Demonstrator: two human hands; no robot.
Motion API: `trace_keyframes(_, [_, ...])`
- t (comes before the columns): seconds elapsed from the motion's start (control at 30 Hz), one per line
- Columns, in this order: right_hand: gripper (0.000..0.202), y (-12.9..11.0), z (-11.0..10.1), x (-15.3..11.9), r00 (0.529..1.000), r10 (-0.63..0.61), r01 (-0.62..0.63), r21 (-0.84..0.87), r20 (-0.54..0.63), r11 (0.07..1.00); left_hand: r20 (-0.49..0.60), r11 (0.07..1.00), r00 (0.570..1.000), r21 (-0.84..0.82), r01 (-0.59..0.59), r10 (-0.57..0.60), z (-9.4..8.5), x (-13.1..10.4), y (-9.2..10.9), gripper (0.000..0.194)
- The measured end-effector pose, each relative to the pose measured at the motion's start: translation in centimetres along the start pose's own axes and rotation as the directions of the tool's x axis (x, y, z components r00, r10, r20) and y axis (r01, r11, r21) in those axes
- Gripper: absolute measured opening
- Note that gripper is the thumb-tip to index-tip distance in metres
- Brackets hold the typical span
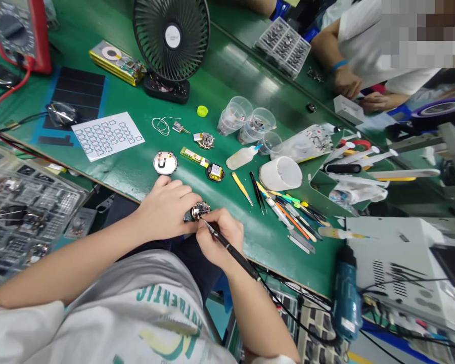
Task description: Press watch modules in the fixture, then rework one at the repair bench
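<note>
My left hand (170,210) grips a small round watch body (200,209) at the table's front edge. Between the fingers of my right hand (222,237) is a black pen-like tool (235,254) with a cable, its metal tip at the watch body. Just beyond my left hand lies a round watch case (166,164) with a dark U-shaped mark. A watch module with a yellow-edged part (215,172) and a clear strip (194,157) lie beyond my hands, and another opened watch (203,140) is farther back.
A black fan (171,38) stands at the back. Plastic cups (234,116), a white tub (280,173), a dropper bottle (243,157), tweezers (257,192) and scattered pens are on the right. A printed sheet (108,136) and red multimeter (20,33) are left. Another person's hands (360,93) are across the table.
</note>
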State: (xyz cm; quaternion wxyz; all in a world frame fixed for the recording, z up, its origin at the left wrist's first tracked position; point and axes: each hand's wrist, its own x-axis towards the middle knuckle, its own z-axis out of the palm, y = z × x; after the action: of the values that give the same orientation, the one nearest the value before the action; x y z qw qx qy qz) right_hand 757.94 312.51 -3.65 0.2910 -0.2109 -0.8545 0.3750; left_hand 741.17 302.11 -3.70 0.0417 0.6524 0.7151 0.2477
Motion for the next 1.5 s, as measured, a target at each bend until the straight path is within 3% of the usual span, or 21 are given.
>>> trace_keyframes(0.2, [0.012,-0.4,0.0,-0.2,0.999,0.031,-0.033,-0.087,-0.031,0.996,0.039,1.000,0.999,0.002,0.019,-0.019,-0.2,0.1,0.0,0.040])
trace_keyframes(0.47, [0.014,-1.0,-0.8,-0.5,0.994,0.047,-0.053,-0.053,-0.102,0.997,-0.001,1.000,1.000,-0.008,0.015,-0.015,-0.1,0.0,0.2,0.045])
trace_keyframes(0.8, [0.013,-0.6,-0.4,-0.2,0.999,0.028,-0.027,-0.030,0.016,0.999,0.020,1.000,1.000,0.008,0.015,-0.015,-0.1,-0.1,0.1,0.044])
trace_keyframes(1.0, [0.004,-0.3,0.0,-1.1,0.971,0.136,-0.130,0.043,-0.194,0.991,0.044,0.999,0.998,-0.016,0.052,-0.051,-0.3,0.1,0.2,0.047])
trace_keyframes(1.1, [0.019,-0.2,0.4,-1.3,0.916,0.223,-0.183,0.147,-0.333,0.972,0.059,0.997,0.996,-0.038,0.066,-0.064,-0.4,0.1,0.1,0.052])
trace_keyframes(1.17, [0.025,0.1,0.3,-1.2,0.890,0.210,-0.176,0.120,-0.405,0.977,0.062,0.998,0.997,-0.043,0.051,-0.048,-0.5,0.0,0.1,0.052])
trace_keyframes(1.23, [0.023,0.2,-0.1,-1.1,0.915,0.157,-0.171,-0.005,-0.371,0.985,0.069,0.999,0.997,-0.041,0.031,-0.028,-0.5,0.0,0.1,0.051])
trace_keyframes(1.33, [0.013,0.4,-0.9,-0.8,0.984,0.100,-0.125,-0.165,-0.150,0.978,0.093,0.999,0.995,-0.033,0.020,-0.017,-0.6,0.0,0.2,0.044])
trace_keyframes(1.4, [0.016,0.3,-1.1,-0.6,0.991,0.124,-0.130,-0.158,-0.048,0.979,0.111,1.000,0.994,-0.027,0.015,-0.011,-0.7,0.1,0.0,0.039])
trace_keyframes(1.5, [0.027,0.0,-0.7,-0.8,0.965,0.256,-0.257,-0.008,-0.049,0.966,0.130,0.999,0.991,-0.039,0.008,-0.003,-0.9,-0.1,-0.4,0.046])
